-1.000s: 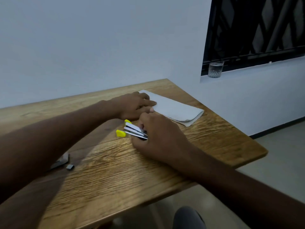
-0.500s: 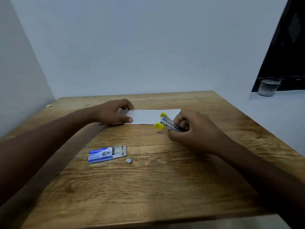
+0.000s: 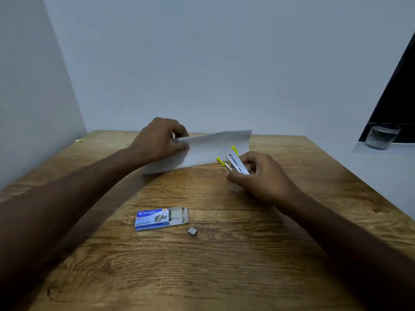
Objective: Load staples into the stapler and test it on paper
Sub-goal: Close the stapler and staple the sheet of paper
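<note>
1. Wooden tabletop (image 3: 224,254), head view: left hand (image 3: 160,140) pinches the folded white paper sheet (image 3: 215,149) at its left edge, lifted clear, probably to offer the free edge.
2. Right hand (image 3: 258,176) is closed around the small silver stapler with yellow tips (image 3: 233,161), mouth apart, just beside the paper's lower right edge.
3. Blue cardboard staple box (image 3: 155,218) lies open nearer the person; a small grey staple block (image 3: 192,231) sits just right of it, apart from both hands.

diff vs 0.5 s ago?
The left hand has lifted the paper off the table, gripping its left edge. The right hand keeps holding the stapler, now beside the raised sheet. Staple box and loose staples unchanged.
</note>
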